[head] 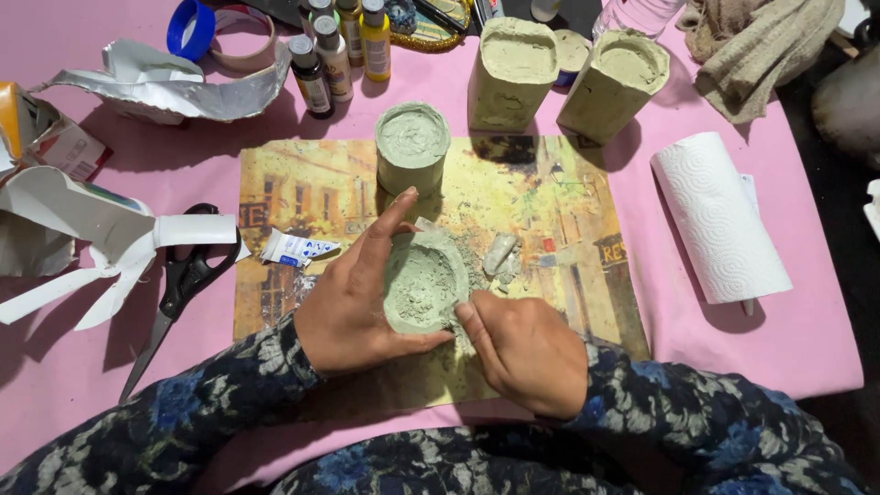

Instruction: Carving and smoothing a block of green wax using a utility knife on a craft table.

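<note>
A round grey-green cement pot (pixel 423 291) is cupped by the left hand (pixel 353 307), its fingers (pixel 390 225) spread wide along the pot's left wall. The pot's near rim is pressed by the right hand (pixel 530 353), fingers curled narrow, thumb on the edge. Beyond the fingertips, 1 cylindrical cement cast (pixel 412 147) stands on the printed mat (pixel 559 211). Black scissors (pixel 179 284) lie left of the left hand.

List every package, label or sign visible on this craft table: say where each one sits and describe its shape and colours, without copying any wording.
Small tube: lies left of the left hand on the printed mat; white with blue marks.
Paint bottles: cluster at top centre; dark caps, pale and yellow labels.
Cut-open carton: far left edge; white, orange and red, flattened.
Printed mat: under the grey pot; yellow street picture with painted shop signs.
</note>
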